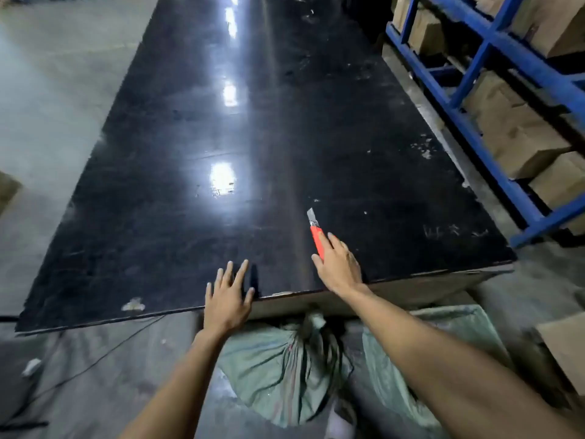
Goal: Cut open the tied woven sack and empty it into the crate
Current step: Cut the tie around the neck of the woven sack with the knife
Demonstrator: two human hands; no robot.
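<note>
Sack (pixel 285 369) bottom behind forearms

One knife (pixel 314 233), two sacks (pixel 278 369).

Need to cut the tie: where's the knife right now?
On the black table near its front edge, right of centre, under the right hand: the orange knife, blade out.
</note>
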